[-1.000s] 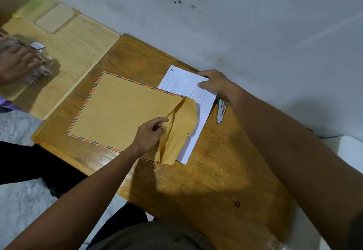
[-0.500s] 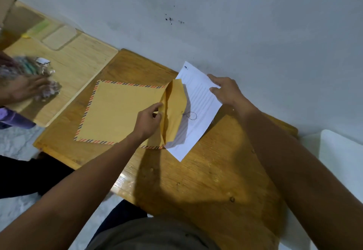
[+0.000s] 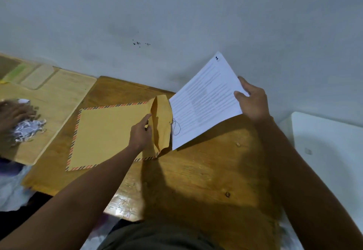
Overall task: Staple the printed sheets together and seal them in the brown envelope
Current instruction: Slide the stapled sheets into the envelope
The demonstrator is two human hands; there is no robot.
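You are holding the brown envelope (image 3: 110, 131) flat on the wooden table (image 3: 196, 181) with your left hand (image 3: 140, 133), whose fingers are closed on the envelope's mouth edge at the base of the raised flap (image 3: 162, 124), keeping the opening parted. That hold is serving a purpose: it is pinning the envelope so it cannot slide and is presenting a gap facing your right side.

Your right hand (image 3: 252, 100) is pinching the printed sheets (image 3: 204, 100) at their far right edge, thumb on top, fingers behind. The sheets are tilted, their right end lifted off the table and their lower left corner sitting just beside the flap, near your left fingertips. A loop of thread (image 3: 176, 127) is lying against the sheets at the flap's edge. Whether a staple is in the sheets cannot be told from here.

In my judgement you are lining up the insertion; sealing is not yet begun. The leading edge of the sheets is running skewed to the mouth, so the corner could catch the flap or the thread unless squared first.

Room: the table ahead of and below your right hand is bare, giving a clear sliding path leftward. The wall (image 3: 176, 14) is standing close behind the sheets' upper corner. Well beyond your left hand, on an adjoining board (image 3: 59, 100), another person's hand (image 3: 11, 114) is working on shredded paper (image 3: 29, 130), apart from your path.
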